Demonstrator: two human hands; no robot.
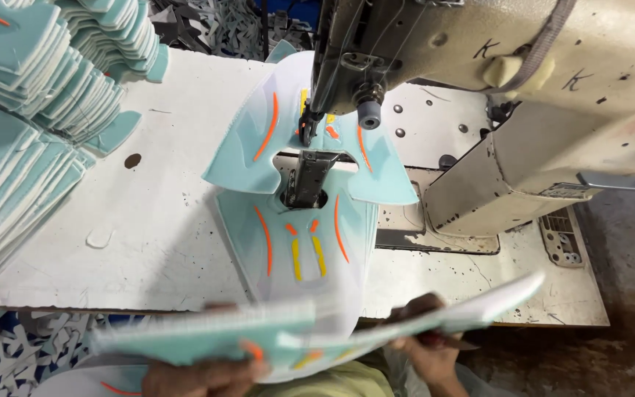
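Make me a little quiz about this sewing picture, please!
1. True or false: the hands, left hand and right hand, hold pale teal pieces near the table edge.
2. What colour are the long curved stripes on the piece under the needle?
3. Where are the stacks of teal pieces? A) left of the sewing machine B) on the floor C) on top of the machine

Key: 1 true; 2 orange; 3 A

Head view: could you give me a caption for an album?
Both hands hold a teal shoe piece before a sewing machine.
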